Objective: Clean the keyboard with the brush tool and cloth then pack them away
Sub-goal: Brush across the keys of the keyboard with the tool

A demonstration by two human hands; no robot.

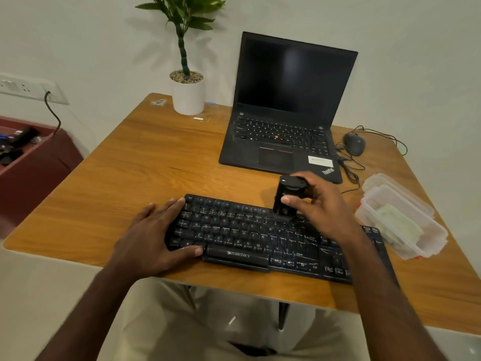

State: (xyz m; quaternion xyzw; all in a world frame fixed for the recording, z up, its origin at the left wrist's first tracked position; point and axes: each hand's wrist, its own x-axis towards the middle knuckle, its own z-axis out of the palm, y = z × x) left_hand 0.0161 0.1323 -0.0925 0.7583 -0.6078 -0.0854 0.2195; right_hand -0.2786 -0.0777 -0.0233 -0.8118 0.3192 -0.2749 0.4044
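Left hand [153, 237] flat, fingers straight and spread, pressing on left end of keyboard [260, 241]; thumb by spacebar edge. Right hand [316, 204] curled round black brush tool [285, 198], thumb across its front, tool upright, lower end touching upper key rows right of centre. Keyboard black, angled across near edge of wooden table [125, 173]. Far right: clear plastic container [402, 220], pale green cloth [398, 222] inside, lid beside it.

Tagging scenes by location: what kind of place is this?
Likely a small office or home desk set against a plain wall: a wooden table with an open laptop, wired mouse, external keyboard and potted plant.
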